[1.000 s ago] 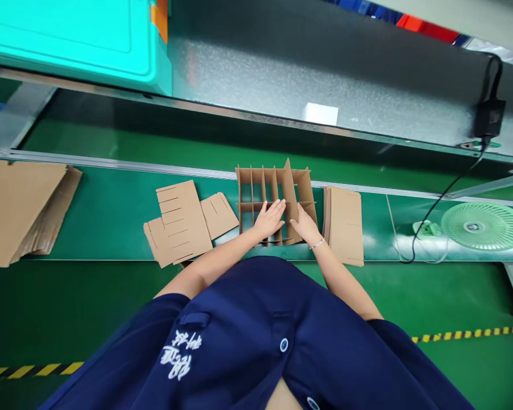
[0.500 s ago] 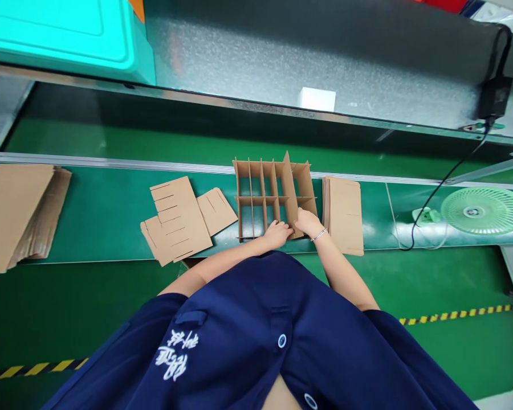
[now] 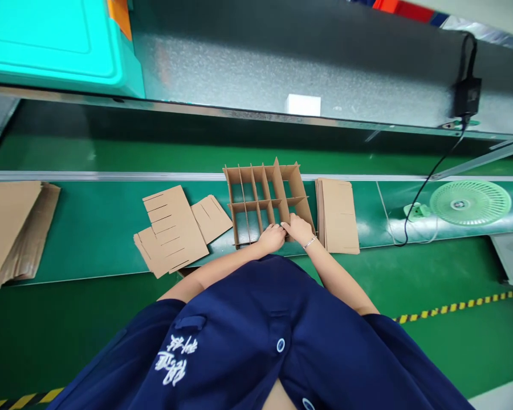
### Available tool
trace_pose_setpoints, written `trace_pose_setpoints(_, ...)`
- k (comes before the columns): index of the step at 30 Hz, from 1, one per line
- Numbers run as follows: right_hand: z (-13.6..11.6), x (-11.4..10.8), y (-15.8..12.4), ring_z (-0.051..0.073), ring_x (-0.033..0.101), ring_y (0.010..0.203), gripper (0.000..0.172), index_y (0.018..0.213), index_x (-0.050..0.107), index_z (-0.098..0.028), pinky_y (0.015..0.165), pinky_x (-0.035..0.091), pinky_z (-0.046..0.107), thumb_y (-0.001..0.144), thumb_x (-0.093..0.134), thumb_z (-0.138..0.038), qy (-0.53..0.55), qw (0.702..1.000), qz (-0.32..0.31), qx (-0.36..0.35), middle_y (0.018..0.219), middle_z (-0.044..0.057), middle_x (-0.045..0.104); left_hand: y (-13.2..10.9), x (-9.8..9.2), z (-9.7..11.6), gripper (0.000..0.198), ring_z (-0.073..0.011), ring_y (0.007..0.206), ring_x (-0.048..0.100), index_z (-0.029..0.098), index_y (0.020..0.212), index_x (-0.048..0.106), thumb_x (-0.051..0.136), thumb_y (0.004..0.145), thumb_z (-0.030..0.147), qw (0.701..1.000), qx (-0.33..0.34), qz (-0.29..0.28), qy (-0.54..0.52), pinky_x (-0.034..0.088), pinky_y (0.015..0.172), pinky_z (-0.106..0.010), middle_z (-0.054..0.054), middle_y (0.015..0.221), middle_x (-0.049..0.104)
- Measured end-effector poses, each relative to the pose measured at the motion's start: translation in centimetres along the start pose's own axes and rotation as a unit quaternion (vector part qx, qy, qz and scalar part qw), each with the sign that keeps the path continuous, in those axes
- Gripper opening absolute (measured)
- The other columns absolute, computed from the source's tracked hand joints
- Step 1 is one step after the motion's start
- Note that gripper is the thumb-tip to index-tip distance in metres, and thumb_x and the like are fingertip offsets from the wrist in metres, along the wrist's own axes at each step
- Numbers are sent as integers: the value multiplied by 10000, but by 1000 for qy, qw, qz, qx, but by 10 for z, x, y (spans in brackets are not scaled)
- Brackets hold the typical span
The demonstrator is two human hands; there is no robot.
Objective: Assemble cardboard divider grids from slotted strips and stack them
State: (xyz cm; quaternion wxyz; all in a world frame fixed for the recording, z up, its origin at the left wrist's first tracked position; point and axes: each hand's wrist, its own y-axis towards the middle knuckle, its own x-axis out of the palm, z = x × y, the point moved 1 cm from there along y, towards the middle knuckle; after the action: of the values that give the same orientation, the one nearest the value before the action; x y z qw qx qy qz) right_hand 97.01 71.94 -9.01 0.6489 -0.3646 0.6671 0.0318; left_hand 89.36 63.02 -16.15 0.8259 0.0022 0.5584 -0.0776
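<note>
A brown cardboard divider grid (image 3: 252,203) stands on the green bench in front of me, made of crossed slotted strips. One crosswise strip, right of the middle, rises higher than the others at its far end. My left hand (image 3: 272,238) is closed on the near edge of the grid. Right beside it, my right hand (image 3: 299,229), with a bracelet at the wrist, grips the near end around the taller strip. The two hands almost touch, and the fingertips are partly hidden.
Loose slotted cardboard sheets (image 3: 175,228) lie left of the grid, and a cardboard stack (image 3: 338,216) is close on its right. A larger stack (image 3: 12,228) sits far left. A green fan (image 3: 470,203) and black cable (image 3: 431,171) are right. A metal shelf (image 3: 222,68) spans above.
My right hand has come nearer to my left at the grid's near edge. The taller strip appears slightly lower. The whole view has shifted a little.
</note>
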Motion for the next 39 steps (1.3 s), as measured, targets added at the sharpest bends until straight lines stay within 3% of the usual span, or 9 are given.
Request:
trace_pose_setpoints(3, -9, -16, 22, 253, 330, 1293, 550, 1398, 257, -122, 1018, 320, 401, 921, 327, -387, 8, 982, 167, -89, 1397, 165, 387, -1, 0, 1, 228, -215, 937, 501, 127, 903, 617, 403, 860, 193, 1000, 7, 13, 23, 318, 988, -427, -91, 877, 599)
trace_pose_setpoints(5, -15, -20, 45, 241, 170, 1368, 573, 1437, 193, -126, 1079, 215, 434, 924, 309, -354, 3, 967, 219, -128, 1484, 131, 253, -2, 0, 2, 216, -214, 928, 504, 134, 884, 607, 405, 862, 206, 999, 11, 18, 37, 311, 998, -436, -87, 862, 595)
trace_pose_setpoints(10, -21, 6, 97, 239, 153, 1375, 591, 1443, 202, -125, 1086, 131, 517, 925, 293, -394, -9, 977, 171, -124, 1517, 107, 162, -6, 1, 1, 184, -213, 913, 520, 151, 882, 581, 406, 848, 193, 998, 15, 36, 52, 298, 1022, -455, -75, 848, 583)
trace_pose_setpoints(14, -25, 20, 110, 246, 177, 1369, 593, 1451, 189, -189, 1079, 108, 545, 924, 258, -451, 4, 984, 134, -118, 1525, 77, 134, -10, -2, -2, 264, -220, 1059, 495, 146, 1048, 545, 431, 815, 191, 996, -10, 83, 32, 297, 1044, -421, -99, 1043, 577)
trace_pose_setpoints(19, 15, 5, 88, 227, 88, 1391, 640, 1467, 91, -225, 1073, 172, 500, 912, 260, -494, 51, 981, 160, -98, 1531, 65, 117, -11, -1, 0, 591, -242, 1343, 250, 162, 1385, 302, 414, 807, 221, 995, 6, 84, 60, 241, 1078, -465, -96, 1444, 343)
trace_pose_setpoints(22, 79, 9, 53, 284, 64, 1389, 706, 1462, 109, -123, 1051, 205, 510, 891, 356, -455, 52, 967, 235, 90, 1510, 176, 139, -9, 3, 0, 645, -231, 1366, 215, 182, 1431, 227, 395, 810, 232, 994, 32, 40, 97, 231, 1078, -489, -69, 1491, 267)
trace_pose_setpoints(25, 135, 34, 18, 369, 171, 1350, 763, 1429, 171, -17, 992, 269, 556, 847, 479, -401, 32, 947, 179, 265, 1437, 301, 234, -7, 6, 1, 667, -232, 1368, 217, 178, 1440, 216, 401, 801, 229, 992, 25, 20, 118, 226, 1081, -488, -68, 1499, 245)
trace_pose_setpoints(30, 162, 63, -6, 301, 367, 1262, 612, 1389, 281, -70, 922, 393, 425, 856, 477, -298, -20, 967, 131, 216, 1376, 266, 363, -6, 5, 2, 672, -242, 1354, 243, 179, 1440, 222, 413, 798, 232, 993, 20, 14, 117, 233, 1080, -482, -67, 1502, 236)
trace_pose_setpoints(39, 178, 56, -25, 237, 525, 1114, 508, 1277, 429, -117, 881, 413, 300, 826, 552, -316, 70, 971, 181, 138, 1271, 154, 523, -7, 2, 3, 658, -242, 1310, 311, 168, 1426, 249, 429, 795, 217, 996, 16, 32, 81, 250, 1064, -496, -82, 1495, 252)
